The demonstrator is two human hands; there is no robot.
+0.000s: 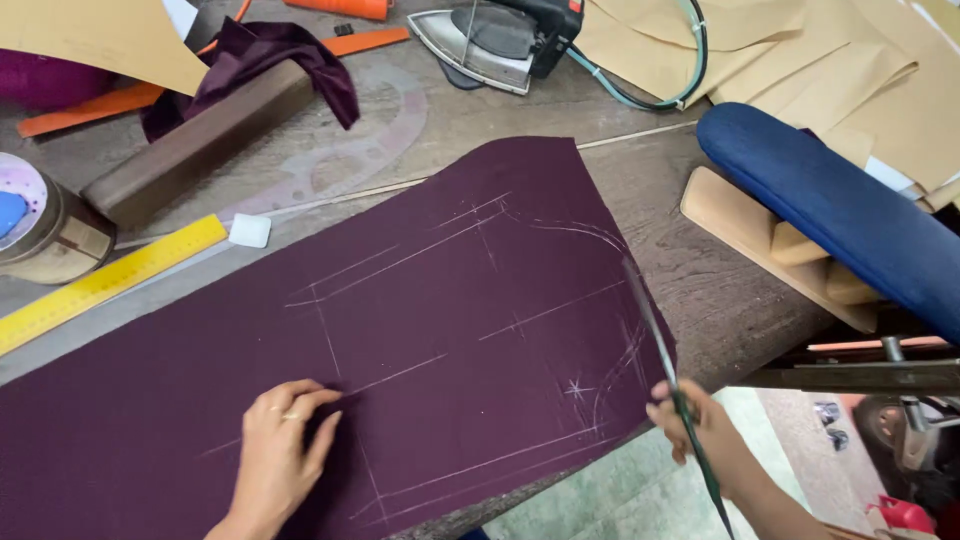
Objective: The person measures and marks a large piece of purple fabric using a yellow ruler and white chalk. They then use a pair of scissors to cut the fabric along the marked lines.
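The left hand [278, 450] lies flat, fingers spread and holding nothing, on the dark purple cloth [420, 320] chalked with white lines, which covers the table's middle. At four o'clock the right hand [700, 425] grips long scissors [668, 365], blades slightly parted at the cloth's edge

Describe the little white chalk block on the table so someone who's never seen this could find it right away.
Start at the big dark purple fabric spread over the wooden table. Just beyond its upper left edge lies a yellow ruler; the chalk block sits at the ruler's right end. It is the only small white squarish piece there.
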